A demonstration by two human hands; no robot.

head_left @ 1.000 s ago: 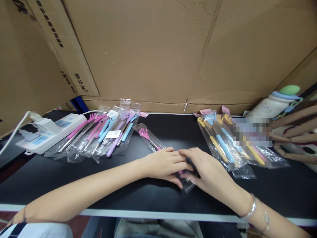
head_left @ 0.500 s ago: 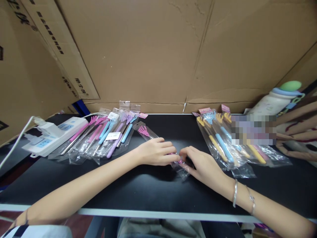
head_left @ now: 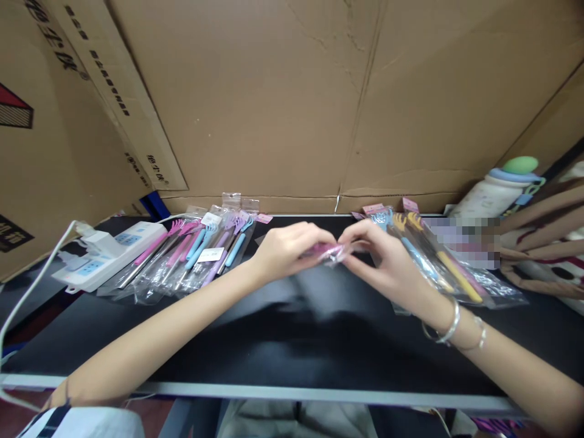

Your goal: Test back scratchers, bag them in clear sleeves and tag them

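Observation:
Both hands meet above the middle of the black table around a pink back scratcher in a clear plastic sleeve (head_left: 332,253). My left hand (head_left: 292,246) is closed round its shaft, and most of the scratcher is hidden behind the fingers. With thumb and fingers, my right hand (head_left: 385,252) pinches the crumpled end of the sleeve. Left of the hands lies a pile of sleeved back scratchers (head_left: 237,246) in pink, blue and purple. A second group of sleeved back scratchers (head_left: 458,277), yellow, blue and pink, lies beyond my right hand and is partly covered by it.
A white power strip (head_left: 114,258) with plugs and a cable sits at the left. Cardboard (head_left: 255,109) walls the back and left side. At the right stand a pale bottle (head_left: 490,194) with a green top and a bag with beige straps (head_left: 542,225).
Both hands have lifted the sleeved pink back scratcher off the table and moved it away from me. My right fingers have closed on the sleeve's end. The view has shifted slightly.

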